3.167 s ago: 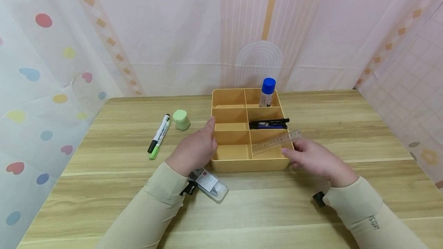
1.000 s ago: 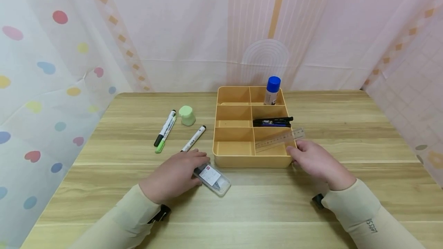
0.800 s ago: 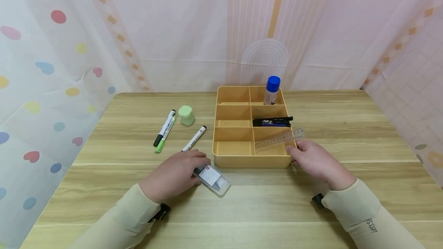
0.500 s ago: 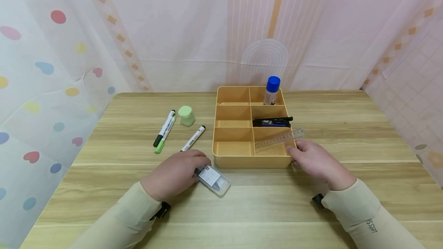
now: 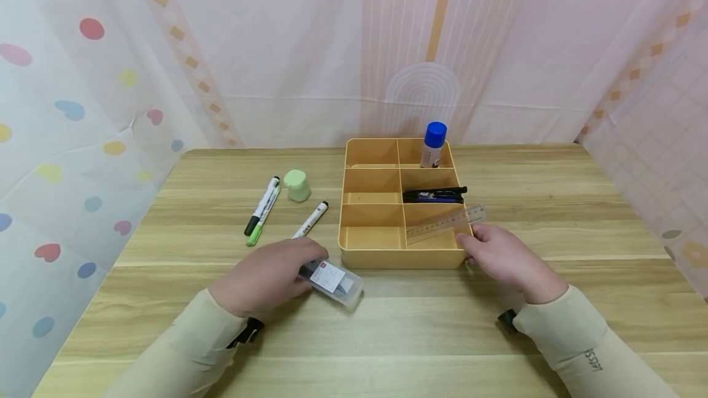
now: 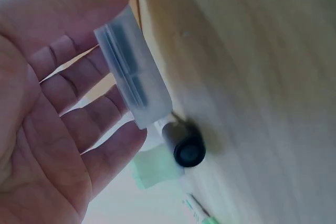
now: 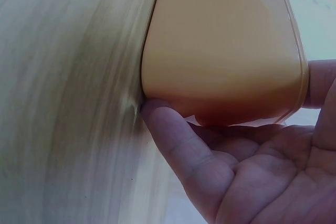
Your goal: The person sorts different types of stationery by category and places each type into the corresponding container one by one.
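Observation:
My left hand holds one end of a clear plastic case with a white label, in front of the tan divided organizer. In the left wrist view, the thumb and fingers pinch the case, and dark contents show through it. The right hand grips the organizer's front right corner, thumb over the rim and fingers against the outer wall. By that hand, a clear ruler leans out of the front right compartment. A white marker lies just beyond the left hand, partly hidden by it.
A blue-capped glue stick stands in the back right compartment. Black pens lie in the middle right one. Left of the organizer are a pale green object, a black-and-white marker and a green highlighter.
My left hand has left the organizer's left side and taken the case, just now shifting and turning it slightly leftward. The white marker has come into view. The right hand stays at its corner.

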Demonstrator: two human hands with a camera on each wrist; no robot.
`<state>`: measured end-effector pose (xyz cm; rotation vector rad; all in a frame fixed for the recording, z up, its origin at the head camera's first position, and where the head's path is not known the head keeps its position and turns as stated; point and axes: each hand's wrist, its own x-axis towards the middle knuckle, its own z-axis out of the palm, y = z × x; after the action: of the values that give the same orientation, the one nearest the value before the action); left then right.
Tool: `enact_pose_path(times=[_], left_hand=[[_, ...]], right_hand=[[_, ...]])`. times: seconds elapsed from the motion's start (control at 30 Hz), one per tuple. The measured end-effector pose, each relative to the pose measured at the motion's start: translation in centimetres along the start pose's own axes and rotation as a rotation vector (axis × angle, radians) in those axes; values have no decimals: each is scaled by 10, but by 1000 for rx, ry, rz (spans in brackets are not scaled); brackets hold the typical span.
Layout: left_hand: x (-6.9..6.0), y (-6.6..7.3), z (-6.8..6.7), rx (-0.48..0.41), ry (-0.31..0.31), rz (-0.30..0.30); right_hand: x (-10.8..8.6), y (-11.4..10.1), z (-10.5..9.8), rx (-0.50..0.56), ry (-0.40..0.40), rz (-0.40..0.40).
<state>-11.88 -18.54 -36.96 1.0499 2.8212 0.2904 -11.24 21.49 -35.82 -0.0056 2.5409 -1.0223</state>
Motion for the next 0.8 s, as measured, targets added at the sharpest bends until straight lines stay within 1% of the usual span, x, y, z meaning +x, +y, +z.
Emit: enact_pose_path(times=[0.13, 0.3, 0.6, 0.8], left_hand=[[-2, -4, -7, -8, 7, -24], [-5, -5, -15, -39, 37, -10], [-8, -4, -28, -98, 5, -21], [-7, -4, -35, -129, 17, -15]], right_hand=[[0, 0, -1, 1, -7, 10], [0, 0, -1, 4, -7, 12], [0, 0, -1, 8, -1, 4], [0, -1, 0, 9, -1, 5]])
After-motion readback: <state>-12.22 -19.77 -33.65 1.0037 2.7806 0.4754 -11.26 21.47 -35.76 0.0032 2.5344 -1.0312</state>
